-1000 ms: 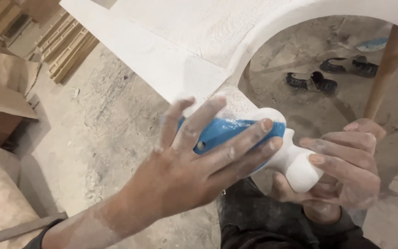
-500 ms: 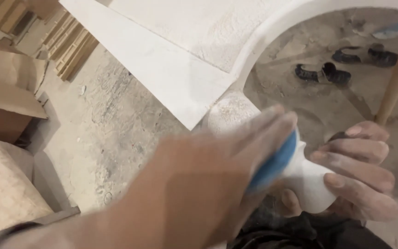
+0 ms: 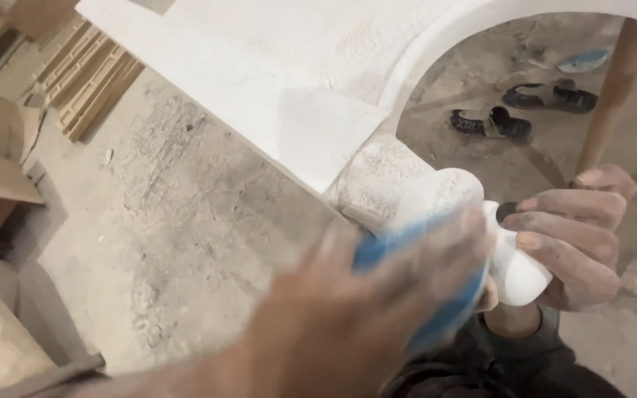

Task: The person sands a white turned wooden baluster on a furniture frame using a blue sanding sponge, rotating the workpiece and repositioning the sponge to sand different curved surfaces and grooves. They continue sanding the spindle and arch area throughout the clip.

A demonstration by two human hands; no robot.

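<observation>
Pressing a blue sheet of abrasive paper [image 3: 436, 295] against the rounded white end of a carved wooden piece [image 3: 451, 214], the left hand [image 3: 355, 324] fills the lower middle of the head view, badly blurred. Its fingers lie flat and spread over the sheet, wrapped around the curve rather than balled into a fist; whether the thumb pinches the paper underneath cannot be told. The right hand [image 3: 576, 243] sits just to the right of the same rounded end, its fingers [image 3: 569, 210] curled closed around the knob-like white tip [image 3: 517, 273] from the far side, steadying it.

The white piece runs from that tip up and away to the left, widening into a broad flat white panel [image 3: 259, 96] with an arched cut-out edge [image 3: 466, 37]. So its long axis points from the person's lap toward the top left, and the blue sheet lies between the two hands, under the left one and touching the right one's side of the tip.

Beyond lie a dusty concrete floor [image 3: 164, 191], a pair of dark sandals [image 3: 492, 121], stacked wooden strips [image 3: 97, 88] and a slanted wooden pole [image 3: 613, 88]
</observation>
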